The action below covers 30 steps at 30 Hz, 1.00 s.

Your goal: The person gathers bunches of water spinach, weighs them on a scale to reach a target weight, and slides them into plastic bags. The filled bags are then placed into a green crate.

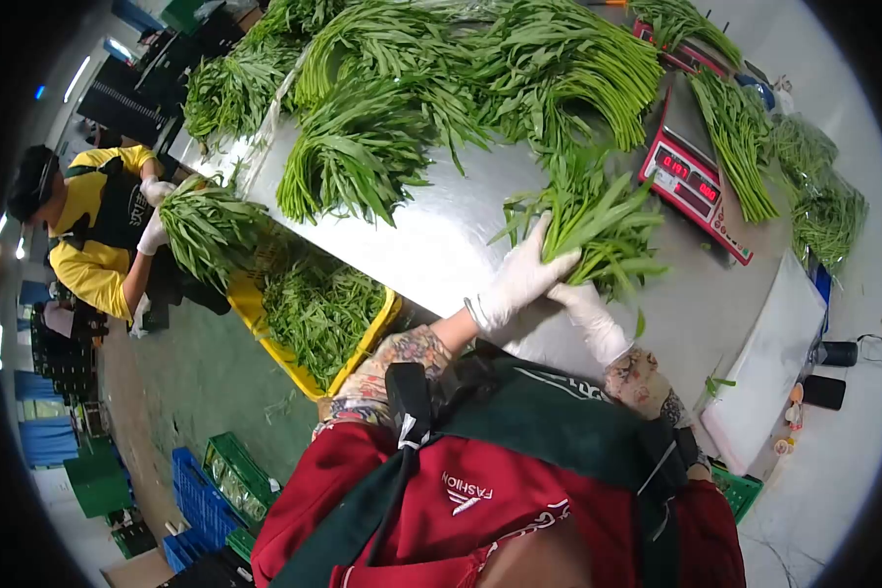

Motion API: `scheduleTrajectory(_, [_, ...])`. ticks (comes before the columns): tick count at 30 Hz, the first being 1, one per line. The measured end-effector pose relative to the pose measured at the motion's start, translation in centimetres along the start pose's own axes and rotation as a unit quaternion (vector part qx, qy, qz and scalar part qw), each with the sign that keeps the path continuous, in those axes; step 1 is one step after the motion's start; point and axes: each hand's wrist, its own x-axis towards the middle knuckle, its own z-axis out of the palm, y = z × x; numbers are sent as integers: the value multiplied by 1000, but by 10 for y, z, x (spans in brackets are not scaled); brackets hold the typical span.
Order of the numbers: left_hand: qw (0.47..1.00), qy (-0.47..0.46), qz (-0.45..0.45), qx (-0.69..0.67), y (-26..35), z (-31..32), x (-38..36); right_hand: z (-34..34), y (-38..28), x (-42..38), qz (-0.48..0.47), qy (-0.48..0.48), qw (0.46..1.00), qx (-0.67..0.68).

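Note:
My left hand (519,281), in a white glove, grips a bunch of leafy greens (598,225) above the metal table (441,235). Against the lower side of the same bunch is my right hand (596,321), also gloved, its fingers closed and partly hidden by leaves. Just right of the bunch stands a red digital scale (691,176) with a lit display. Long green stems (735,137) lie across its plate. More bunches of greens (353,157) are spread along the far side of the table.
A yellow crate (387,318) of loose leaves stands at the table's left edge. Beyond it, a person in yellow (103,235) holds another bunch with gloved hands. A second red scale (691,54) is at the back right, near bagged greens (821,196). Blue crates (201,500) stand lower left.

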Motion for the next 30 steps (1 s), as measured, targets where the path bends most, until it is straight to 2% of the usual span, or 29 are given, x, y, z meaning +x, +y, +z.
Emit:
scheduleTrajectory(1, [992, -21, -37, 119, 34, -8, 0, 3, -4, 0, 13, 13, 999, 39])
scheduleTrajectory(3, [973, -107, -65, 196, 71, -20, 9, 11, -12, 4, 26, 39, 990, 129])
scheduleTrajectory(4, [972, -148, -53, 175, 81, -25, 16, 14, -19, 5, 19, 36, 985, 167])
scheduleTrajectory(7, [968, -140, 24, 207, 105, -40, 23, 24, -44, 7, 8, 28, 956, 292])
scheduleTrajectory(9, [984, -131, 32, 119, 123, -53, 11, 24, -52, 11, -16, 23, 939, 343])
scheduleTrajectory(10, [988, -129, 37, 74, 128, -58, 3, 27, -67, 8, 0, -25, 932, 363])
scheduleTrajectory(11, [994, -96, 38, -36, 122, -59, -4, 26, -69, 9, -5, -19, 928, 372])
scheduleTrajectory(13, [979, 14, 191, -64, 115, -53, -23, 25, -71, 13, -14, -6, 919, 393])
scheduleTrajectory(14, [971, 24, 238, 1, 104, -56, -32, 27, -73, 12, -12, 11, 916, 401])
scheduleTrajectory(18, [941, 127, 310, 48, 73, -36, -46, 33, -65, 15, -14, 13, 905, 424])
scheduleTrajectory(19, [915, 161, 360, 89, 73, -32, -44, 38, -68, 14, -14, 15, 904, 427])
scheduleTrajectory(21, [896, 189, 376, 142, 75, -28, -42, 52, -76, 9, -15, 19, 901, 433])
scheduleTrajectory(22, [885, 235, 370, 155, 88, -23, -42, 56, -80, 5, -16, 5, 906, 423])
scheduleTrajectory(25, [890, 255, 342, 161, 93, -22, -33, 63, -81, -3, -8, -18, 899, 438])
scheduleTrajectory(26, [875, 275, 358, 173, 101, -23, -31, 65, -80, -6, 4, -15, 888, 460])
scheduleTrajectory(29, [872, 239, 350, 244, 110, -34, -28, 69, -81, -8, -16, -5, 883, 468])
scheduleTrajectory(30, [889, 206, 344, 220, 109, -37, -28, 69, -82, -7, -23, 1, 883, 468])
